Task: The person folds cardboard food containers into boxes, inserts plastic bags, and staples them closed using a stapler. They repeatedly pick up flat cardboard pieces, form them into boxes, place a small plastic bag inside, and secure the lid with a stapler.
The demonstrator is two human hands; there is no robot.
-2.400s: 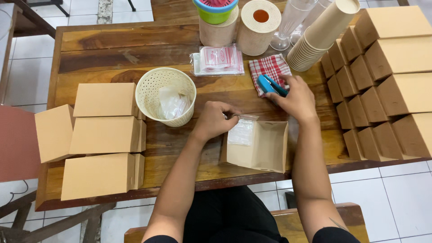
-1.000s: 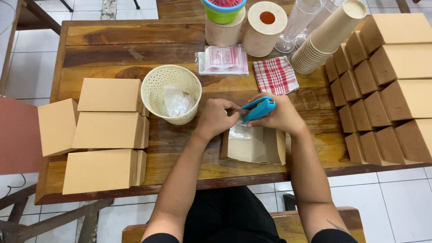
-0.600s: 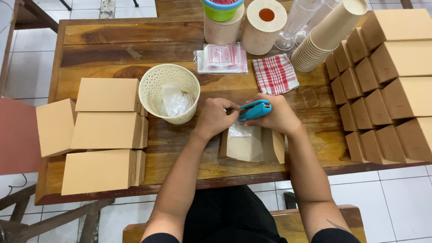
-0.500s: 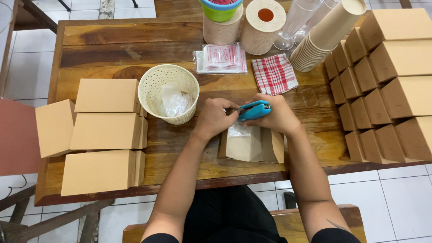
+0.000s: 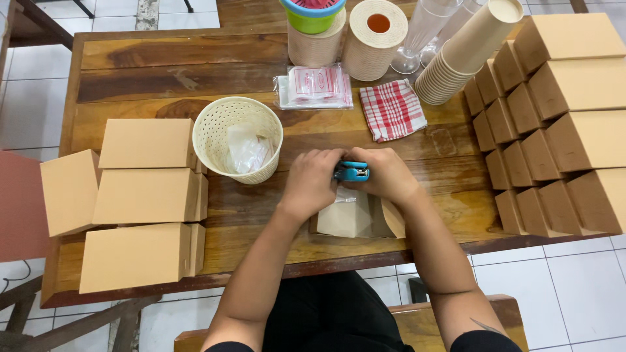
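My right hand (image 5: 388,177) grips a small blue stapler (image 5: 352,171) above an open brown cardboard box (image 5: 357,216) on the wooden table (image 5: 163,72). My left hand (image 5: 312,180) is closed on the top of a clear plastic bag (image 5: 344,194) that hangs into the box, right against the stapler's mouth. Both hands touch each other over the box. The bag's contents are hidden.
A cream woven basket (image 5: 238,139) with plastic wrappers stands left of my hands. Closed brown boxes (image 5: 138,195) lie stacked at the left, many more boxes (image 5: 561,124) at the right. Behind are a checked cloth (image 5: 393,109), paper cups (image 5: 460,52), tape rolls (image 5: 375,36) and packets (image 5: 313,86).
My right hand picked the stapler up off the checked cloth and brought it to the bag top held by my left hand. The hands have drawn closer together over the box.
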